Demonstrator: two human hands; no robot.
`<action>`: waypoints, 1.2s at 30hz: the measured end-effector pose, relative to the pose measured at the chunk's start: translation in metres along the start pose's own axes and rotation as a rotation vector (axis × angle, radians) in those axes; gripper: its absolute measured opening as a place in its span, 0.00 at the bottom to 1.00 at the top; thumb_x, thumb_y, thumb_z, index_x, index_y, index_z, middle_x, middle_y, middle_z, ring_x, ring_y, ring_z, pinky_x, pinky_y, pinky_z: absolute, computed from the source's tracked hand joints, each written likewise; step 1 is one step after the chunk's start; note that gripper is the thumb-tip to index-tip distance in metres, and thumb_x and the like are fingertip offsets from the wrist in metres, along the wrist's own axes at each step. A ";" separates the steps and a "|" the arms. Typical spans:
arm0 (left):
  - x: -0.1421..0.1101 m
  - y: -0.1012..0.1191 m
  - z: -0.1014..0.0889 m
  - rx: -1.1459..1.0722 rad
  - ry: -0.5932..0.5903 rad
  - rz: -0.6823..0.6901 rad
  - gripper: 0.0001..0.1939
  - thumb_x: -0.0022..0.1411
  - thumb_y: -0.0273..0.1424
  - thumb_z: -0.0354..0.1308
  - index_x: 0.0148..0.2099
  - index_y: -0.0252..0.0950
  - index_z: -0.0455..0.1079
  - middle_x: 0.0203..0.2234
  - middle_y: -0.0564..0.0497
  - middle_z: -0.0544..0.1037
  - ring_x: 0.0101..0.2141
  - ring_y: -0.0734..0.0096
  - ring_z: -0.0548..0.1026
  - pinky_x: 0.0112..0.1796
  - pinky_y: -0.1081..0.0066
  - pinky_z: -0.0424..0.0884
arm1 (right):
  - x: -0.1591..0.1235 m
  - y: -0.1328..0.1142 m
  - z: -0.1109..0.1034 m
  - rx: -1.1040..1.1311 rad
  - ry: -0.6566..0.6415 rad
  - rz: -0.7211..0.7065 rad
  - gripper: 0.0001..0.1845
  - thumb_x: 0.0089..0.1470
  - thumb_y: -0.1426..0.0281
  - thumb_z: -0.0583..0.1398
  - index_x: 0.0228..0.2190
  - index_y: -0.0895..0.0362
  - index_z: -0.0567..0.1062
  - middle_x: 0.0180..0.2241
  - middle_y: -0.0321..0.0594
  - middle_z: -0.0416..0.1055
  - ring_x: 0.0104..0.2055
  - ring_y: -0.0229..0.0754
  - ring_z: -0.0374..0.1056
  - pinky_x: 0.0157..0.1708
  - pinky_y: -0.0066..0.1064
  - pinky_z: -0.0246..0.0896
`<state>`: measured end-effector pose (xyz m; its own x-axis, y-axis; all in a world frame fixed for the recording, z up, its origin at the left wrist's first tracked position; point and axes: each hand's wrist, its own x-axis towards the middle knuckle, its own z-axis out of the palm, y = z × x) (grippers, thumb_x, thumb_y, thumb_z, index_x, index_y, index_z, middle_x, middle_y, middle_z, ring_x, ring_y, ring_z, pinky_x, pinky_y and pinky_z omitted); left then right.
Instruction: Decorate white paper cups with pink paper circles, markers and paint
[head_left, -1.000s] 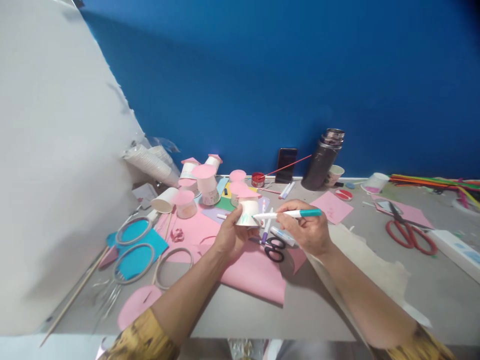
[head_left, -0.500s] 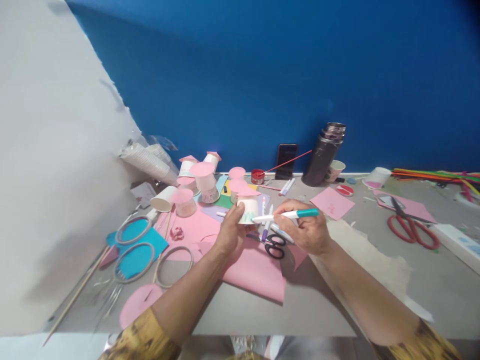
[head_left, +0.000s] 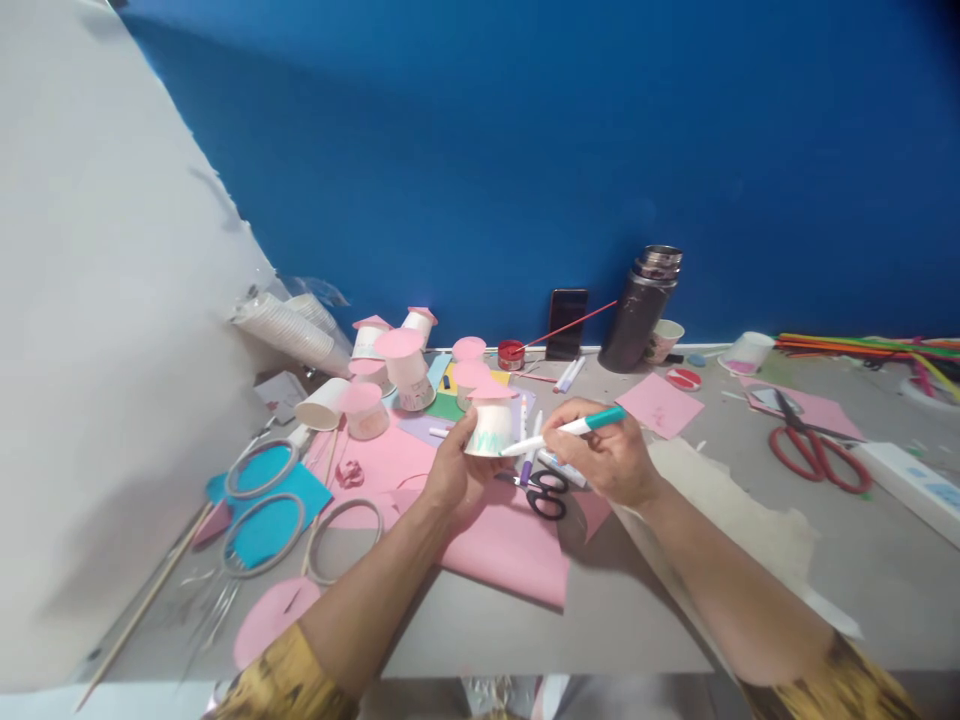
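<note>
The left hand (head_left: 452, 468) grips the cup (head_left: 492, 414); the right hand (head_left: 606, 456) pinches the marker (head_left: 581, 425). Green strokes (head_left: 487, 441) line the lower wall; the upper appears unmarked.

Left hand (head_left: 454, 475): closed about white cup (head_left: 489, 428), thumb against its left side; remaining fingers probably beneath, mostly hidden. Right hand (head_left: 604, 458): right of cup, thumb and fingers pinched, pen-fashion. Forearms (head_left: 375, 580): two, bare, slanting inward towards cup.

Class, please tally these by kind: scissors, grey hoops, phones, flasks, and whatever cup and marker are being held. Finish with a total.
Scissors: 2
Grey hoops: 3
Phone: 1
Flask: 1
Held cup: 1
Held marker: 1
Total: 9
</note>
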<state>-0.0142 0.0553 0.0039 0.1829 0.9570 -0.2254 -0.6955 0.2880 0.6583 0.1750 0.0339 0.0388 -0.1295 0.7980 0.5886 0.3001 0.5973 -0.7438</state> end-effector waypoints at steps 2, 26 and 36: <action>0.001 0.001 0.000 -0.037 -0.015 -0.024 0.16 0.68 0.39 0.58 0.49 0.31 0.75 0.35 0.44 0.80 0.30 0.63 0.79 0.29 0.67 0.76 | 0.001 -0.001 -0.001 -0.002 0.058 0.020 0.07 0.57 0.67 0.62 0.29 0.56 0.76 0.22 0.34 0.73 0.22 0.36 0.68 0.23 0.25 0.62; 0.000 0.004 0.002 -0.049 -0.023 -0.063 0.23 0.71 0.43 0.53 0.55 0.28 0.73 0.33 0.41 0.81 0.30 0.62 0.80 0.30 0.68 0.77 | 0.009 0.001 -0.006 0.220 0.198 0.160 0.08 0.56 0.65 0.64 0.29 0.56 0.76 0.19 0.32 0.71 0.18 0.34 0.66 0.19 0.24 0.58; -0.005 0.007 0.003 -0.086 0.005 -0.099 0.21 0.70 0.41 0.55 0.54 0.28 0.72 0.32 0.41 0.80 0.33 0.56 0.82 0.32 0.64 0.79 | 0.025 0.047 -0.044 -0.919 -0.044 0.336 0.19 0.59 0.75 0.59 0.52 0.54 0.77 0.46 0.48 0.78 0.46 0.50 0.75 0.39 0.34 0.65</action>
<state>-0.0180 0.0529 0.0120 0.2502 0.9238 -0.2897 -0.7314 0.3764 0.5687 0.2272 0.0782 0.0324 0.0682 0.9285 0.3650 0.9446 0.0576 -0.3230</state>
